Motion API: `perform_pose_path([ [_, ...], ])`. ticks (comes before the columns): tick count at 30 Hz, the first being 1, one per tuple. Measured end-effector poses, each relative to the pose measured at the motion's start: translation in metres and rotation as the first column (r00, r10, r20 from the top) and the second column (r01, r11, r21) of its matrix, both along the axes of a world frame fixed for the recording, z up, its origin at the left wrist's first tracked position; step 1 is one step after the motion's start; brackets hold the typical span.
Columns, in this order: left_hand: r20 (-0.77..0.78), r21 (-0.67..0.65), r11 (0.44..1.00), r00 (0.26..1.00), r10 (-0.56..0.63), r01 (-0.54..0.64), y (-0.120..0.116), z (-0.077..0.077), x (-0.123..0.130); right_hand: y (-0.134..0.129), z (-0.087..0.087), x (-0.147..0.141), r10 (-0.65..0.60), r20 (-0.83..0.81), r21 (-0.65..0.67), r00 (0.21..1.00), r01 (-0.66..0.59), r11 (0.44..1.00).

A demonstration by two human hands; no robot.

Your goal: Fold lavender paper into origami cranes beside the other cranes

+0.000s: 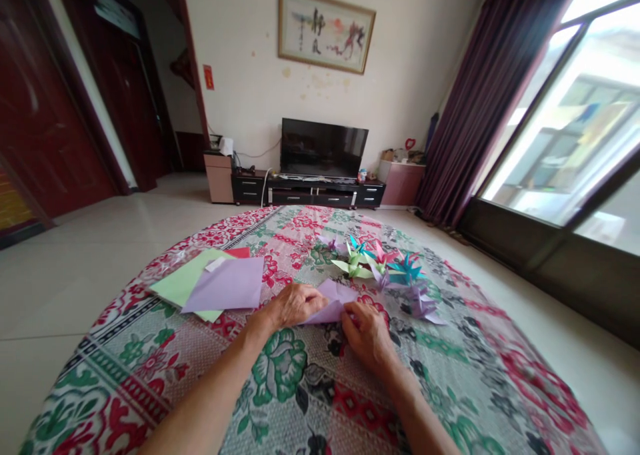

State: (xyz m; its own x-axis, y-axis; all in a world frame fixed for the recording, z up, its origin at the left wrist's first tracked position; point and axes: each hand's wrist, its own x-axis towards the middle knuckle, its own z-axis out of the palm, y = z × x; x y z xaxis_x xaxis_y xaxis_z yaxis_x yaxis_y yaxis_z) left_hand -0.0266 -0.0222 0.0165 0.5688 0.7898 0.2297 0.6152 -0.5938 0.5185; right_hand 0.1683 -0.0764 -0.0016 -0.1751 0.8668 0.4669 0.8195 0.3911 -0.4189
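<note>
A partly folded sheet of purple origami paper (334, 293) lies on the tablecloth between my two hands. My left hand (296, 304) has its fingers curled over the paper's left side. On the right side, the fingers and thumb of my right hand (366, 328) are closed at the paper's edge, and the fingertips are partly hidden. Several folded paper cranes (354, 263) in green, blue, pink and purple stand beyond the right hand. One purple crane (423, 303) sits nearest to that hand.
Left of my hands lies a stack of square papers, with a purple sheet (227, 285) over green (183, 283) and red ones. A flowered cloth (200, 368) covers the round table. Beyond it, a television (324, 148) stands on a low cabinet (313, 193).
</note>
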Motion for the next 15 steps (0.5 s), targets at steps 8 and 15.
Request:
perform_pose_path([
  [8,-0.068,0.134,0.991,0.998,-0.004,0.013,0.001,-0.012,0.01,0.003,-0.005,-0.007,-0.046,-0.085,0.033,0.995,0.049,0.998],
  [15,-0.137,0.215,0.977,0.99,0.032,-0.002,0.003,-0.017,0.015,0.01,0.001,-0.013,-0.243,-0.007,-0.045,0.97,0.243,0.969],
])
